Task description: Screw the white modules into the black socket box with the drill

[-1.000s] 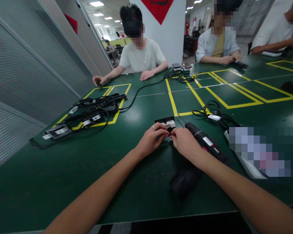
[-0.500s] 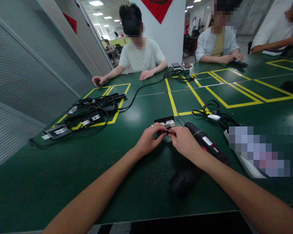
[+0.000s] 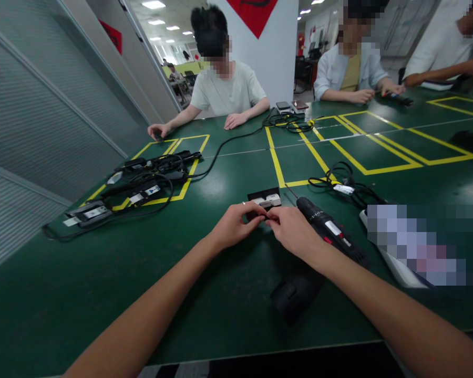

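Observation:
My left hand (image 3: 236, 226) and my right hand (image 3: 295, 229) meet fingertip to fingertip just above the green table (image 3: 102, 294). Both are closed in a pinch on something small and dark that I cannot make out. A ring shows on the left hand. Just beyond the fingers lies a small black device with a white label (image 3: 265, 198). A black electric screwdriver (image 3: 325, 231) lies on the table under and beside my right wrist, its bit pointing away from me.
A pile of black adapters and cables (image 3: 137, 184) fills a yellow-taped box at left. A coiled cable with a white tag (image 3: 341, 185) lies at right. Three people sit across the table, hands on it. Phones and cables (image 3: 291, 113) lie at the far middle.
Both hands have drawn slightly toward me and lower, away from the black device, staying pinched together. A far person's hand has moved right with a dark tool.

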Demonstrator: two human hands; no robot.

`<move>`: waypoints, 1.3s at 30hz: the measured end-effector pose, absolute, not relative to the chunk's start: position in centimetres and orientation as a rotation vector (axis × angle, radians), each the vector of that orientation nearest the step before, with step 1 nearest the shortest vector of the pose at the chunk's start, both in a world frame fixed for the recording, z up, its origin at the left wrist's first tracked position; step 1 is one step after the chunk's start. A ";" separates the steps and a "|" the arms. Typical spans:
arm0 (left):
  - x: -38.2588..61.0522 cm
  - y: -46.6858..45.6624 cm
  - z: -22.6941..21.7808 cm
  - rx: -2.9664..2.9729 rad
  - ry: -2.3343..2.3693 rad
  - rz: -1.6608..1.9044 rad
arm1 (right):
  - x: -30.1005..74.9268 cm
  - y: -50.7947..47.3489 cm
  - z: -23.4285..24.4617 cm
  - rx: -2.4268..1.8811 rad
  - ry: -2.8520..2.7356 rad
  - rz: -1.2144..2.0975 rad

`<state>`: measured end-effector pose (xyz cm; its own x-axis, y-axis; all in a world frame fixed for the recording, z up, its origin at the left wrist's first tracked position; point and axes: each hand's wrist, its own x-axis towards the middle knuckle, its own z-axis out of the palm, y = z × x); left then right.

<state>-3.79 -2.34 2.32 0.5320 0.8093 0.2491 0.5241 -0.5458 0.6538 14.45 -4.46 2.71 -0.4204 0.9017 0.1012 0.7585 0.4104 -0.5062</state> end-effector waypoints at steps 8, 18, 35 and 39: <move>-4.4 -2.2 3.3 2.146 1.078 0.424 | 14.2 -4.6 2.0 -1.432 -2.372 0.557; -5.8 -2.0 4.4 2.047 0.934 0.149 | 13.9 -5.3 2.9 -1.373 -2.535 0.522; -21.0 0.1 6.1 1.931 1.491 -0.143 | 13.9 -5.4 2.9 -1.409 -2.523 0.411; -25.0 -2.2 5.9 1.788 1.645 -0.137 | 13.8 -5.6 2.8 -1.407 -2.530 0.393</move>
<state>-25.00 -2.18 5.92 0.1906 0.8375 -0.5121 0.9105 0.0442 0.4111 13.83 -5.56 2.81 -0.5179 0.8533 0.0608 0.7946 0.5061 -0.3354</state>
